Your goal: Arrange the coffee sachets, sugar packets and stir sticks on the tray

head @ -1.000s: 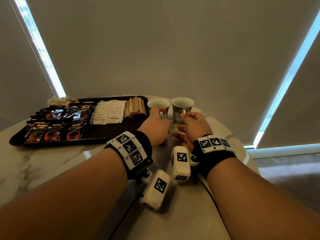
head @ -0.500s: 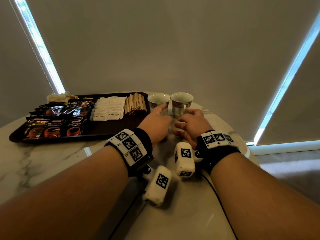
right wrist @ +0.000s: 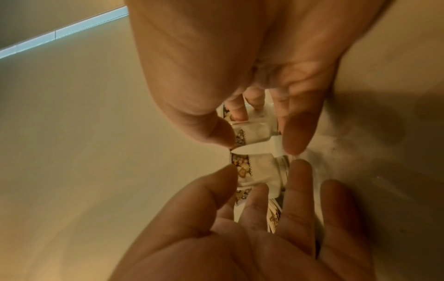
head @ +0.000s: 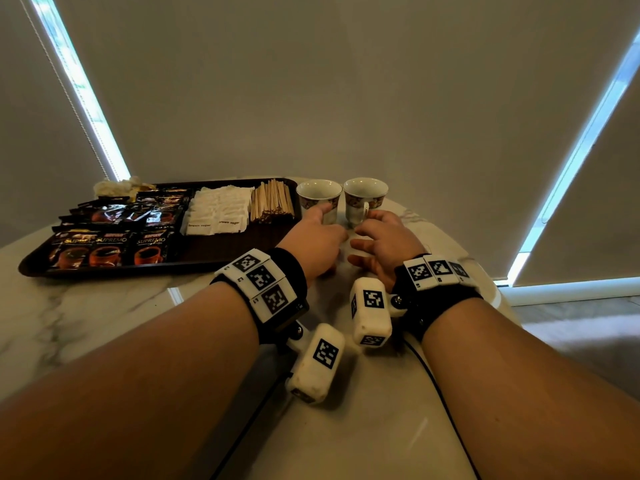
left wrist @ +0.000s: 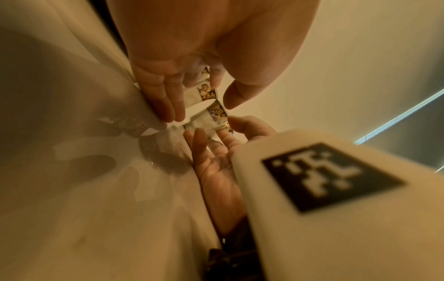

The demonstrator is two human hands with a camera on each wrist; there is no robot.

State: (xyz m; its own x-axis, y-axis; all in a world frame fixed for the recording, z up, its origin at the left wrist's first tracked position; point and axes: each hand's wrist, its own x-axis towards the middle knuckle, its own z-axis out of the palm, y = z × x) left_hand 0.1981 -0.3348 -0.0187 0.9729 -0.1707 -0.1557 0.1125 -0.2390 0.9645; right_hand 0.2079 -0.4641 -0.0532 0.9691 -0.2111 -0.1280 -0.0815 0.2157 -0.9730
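The left hand (head: 317,237) is seen with its fingers relaxed and spread, the fingertips touching the wall of the left cup (head: 319,199) but not curled round it. The right hand (head: 384,242) lies likewise slack, fingers apart, their tips just beside the handle of the right cup (head: 364,199); whether the handle is actually touched cannot be told from the head view. In the wrist views both hands are shown open on either side of the cups, thumbs standing off from the fingers, nothing pinched.

The two cups are set upright, close together, on the marble table (head: 104,313), just beside the tray's right end. This placing is judged deliberate: the cups are kept off the tray, near at hand, so that the tray is left to the small supplies.

On the dark tray (head: 221,251) the stir sticks (head: 272,202) are laid in a bundle at the far right corner, nearest the cups. The sugar packets (head: 220,211) are spread in overlapping rows next to them, and the coffee sachets (head: 110,233) are lined up in rows on the left part, labels facing up, presumably so they can be read. A pale crumpled item (head: 114,187) lies at the far left corner; what it is cannot be made out.

The arranging is judged essentially complete, only the cups being nudged into line.
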